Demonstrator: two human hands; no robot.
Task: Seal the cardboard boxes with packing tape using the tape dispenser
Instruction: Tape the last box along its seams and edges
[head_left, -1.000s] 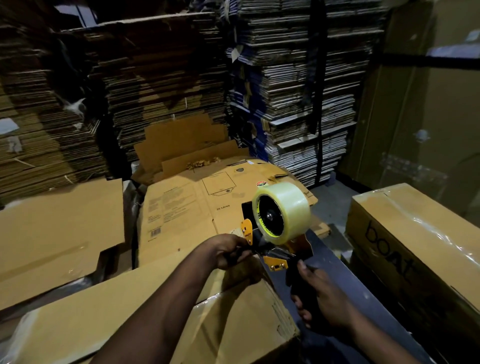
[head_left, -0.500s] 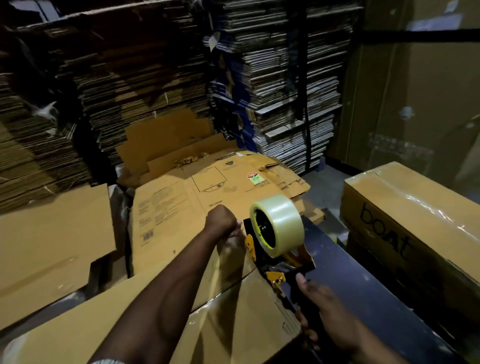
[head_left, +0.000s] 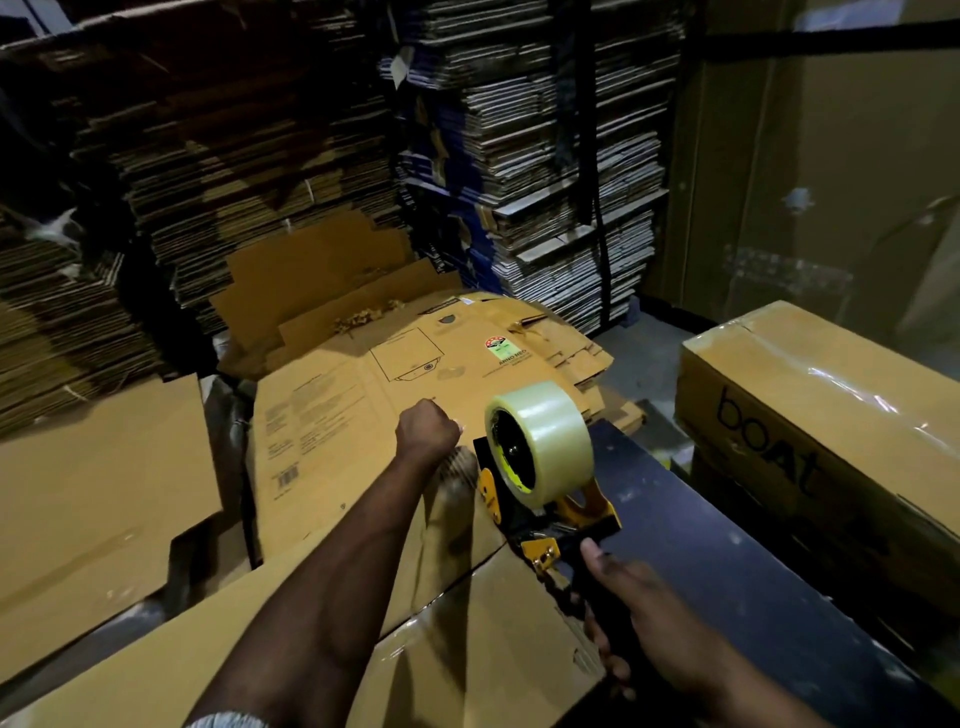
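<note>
Over the near cardboard box (head_left: 467, 639) I grip the tape dispenser (head_left: 540, 467) handle in my right hand (head_left: 639, 623) while my left hand (head_left: 427, 430) fingers curl, seemingly pinching drawn tape — I judge its seam unsealed, though the boat box (head_left: 810, 405) — well apart — looks taped.

— Anything you can read from there?
— "boAt", big dark letters on the side of the tape-wrapped brown cardboard box (head_left: 810, 415) to my right.
— And the flattened brown printed carton (head_left: 363, 410) ahead?
— A red-and-green round sticker (head_left: 500, 347); beside it I make out "ARNO NEO". The fine print and barcode are too small.
</note>
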